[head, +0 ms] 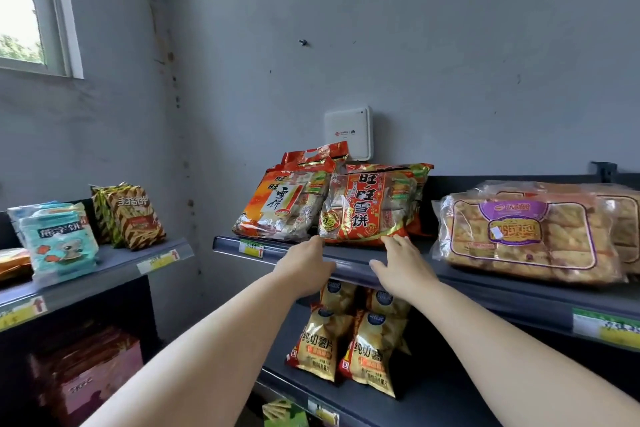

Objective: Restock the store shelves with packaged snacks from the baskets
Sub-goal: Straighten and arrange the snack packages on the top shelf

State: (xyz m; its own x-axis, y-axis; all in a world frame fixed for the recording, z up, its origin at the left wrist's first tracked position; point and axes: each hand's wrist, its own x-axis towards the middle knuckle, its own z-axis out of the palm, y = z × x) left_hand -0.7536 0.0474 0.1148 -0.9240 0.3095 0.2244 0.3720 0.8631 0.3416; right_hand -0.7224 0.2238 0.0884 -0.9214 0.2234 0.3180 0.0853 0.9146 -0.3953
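A red and gold rice-cracker bag (367,208) stands on the top shelf (349,258), leaning back against more bags. To its left stands an orange rice-cracker bag (282,206). My left hand (306,262) reaches up with its fingertips at the red bag's lower left corner. My right hand (403,262) touches the bag's bottom edge on the right, fingers straight. Neither hand curls round the bag. No basket is in view.
Wrapped bread packs (530,232) lie on the same shelf to the right. Yellow potato-chip bags (349,340) stand on the shelf below. A separate shelf at left holds teal biscuit bags (59,239) and striped snack bags (133,217). A white router (348,132) hangs on the wall.
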